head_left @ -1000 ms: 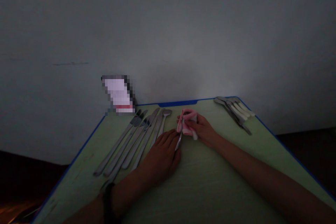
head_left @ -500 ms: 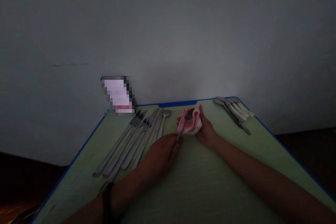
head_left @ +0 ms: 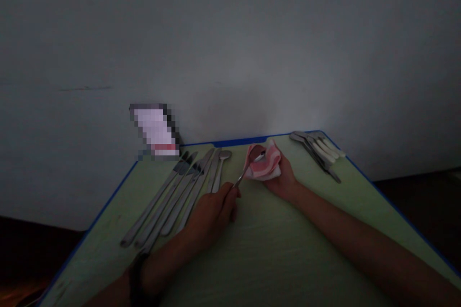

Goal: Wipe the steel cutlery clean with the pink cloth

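Pinched the spoon point(head_left: 248, 170) by its handle in left hand point(head_left: 213, 207); nestled its bowl, just ahead, into pink cloth point(head_left: 268, 167) clutched by right hand point(head_left: 285, 180).

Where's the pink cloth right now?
Head view: pink cloth at far centre of the green table, cupped in the right hand, spoon bowl lying in it. Row of knives to its left, white-handled cutlery to its right.

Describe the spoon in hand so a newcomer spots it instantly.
On the green table, look between the cutlery row at left and the white-handled pile at the far right corner. The spoon is the only piece in hand: the left hand grips its handle, and its bowl rests in the pink cloth in the right hand.
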Available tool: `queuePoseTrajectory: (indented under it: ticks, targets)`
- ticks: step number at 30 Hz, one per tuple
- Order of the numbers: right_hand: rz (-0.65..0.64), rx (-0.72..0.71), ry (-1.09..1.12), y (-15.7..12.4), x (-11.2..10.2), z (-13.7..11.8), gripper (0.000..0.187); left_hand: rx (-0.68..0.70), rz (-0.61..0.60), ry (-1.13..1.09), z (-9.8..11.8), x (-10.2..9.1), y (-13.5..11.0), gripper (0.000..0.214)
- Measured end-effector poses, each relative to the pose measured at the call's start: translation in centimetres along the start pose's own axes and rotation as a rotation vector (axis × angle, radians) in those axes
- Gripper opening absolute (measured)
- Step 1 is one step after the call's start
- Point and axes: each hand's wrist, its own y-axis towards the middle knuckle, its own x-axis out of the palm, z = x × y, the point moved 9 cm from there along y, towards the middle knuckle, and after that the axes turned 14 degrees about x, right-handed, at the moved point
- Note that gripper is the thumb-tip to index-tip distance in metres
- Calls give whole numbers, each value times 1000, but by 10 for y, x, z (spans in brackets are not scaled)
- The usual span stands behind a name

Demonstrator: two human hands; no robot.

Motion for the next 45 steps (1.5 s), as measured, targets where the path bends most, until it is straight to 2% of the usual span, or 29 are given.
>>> queuePoseTrajectory:
  ticks: [5, 8, 12, 15, 18, 20, 24, 29, 31, 34, 36, 45]
  targets:
    - [24, -47, -25, 6, -2, -3, 22, -57, -105, -7, -7, -1, 3, 40]
    - [25, -19, -2, 4, 0, -3, 27, -76, -139, -115, -5, 2, 1, 40]
    - [16, 13, 17, 2, 0, 0, 35, -69, -51, -233, 4, 4, -1, 38]
    - [90, 38, 11, 4, -13, 6, 27, -73, 13, -175, 10, 3, -5, 37]
    - [132, 43, -10, 5, -20, 8, 21, -54, -7, -112, 15, 7, -8, 34]
    - [97, 29, -32, 3, -15, 5, 25, -44, -21, -126, 15, 9, -9, 34]
    - [35, 36, -38, -5, -1, 0, 47, -45, -31, -223, 10, 14, -9, 37]
    - [-25, 69, -42, -9, 9, 3, 61, -24, -67, -186, 9, 18, -8, 37]
    - [-50, 76, -48, -9, 10, 7, 58, -23, -72, -188, 11, 19, -9, 37]
    - [-34, 87, -64, -7, 7, 10, 35, -46, -54, -218, 11, 17, -8, 38]
    - [-14, 97, -60, -6, 3, 12, 27, -60, -30, -233, 11, 15, -6, 40]
    - [119, 105, 136, -6, -12, 9, 31, -76, 20, -187, 5, 11, -6, 39]
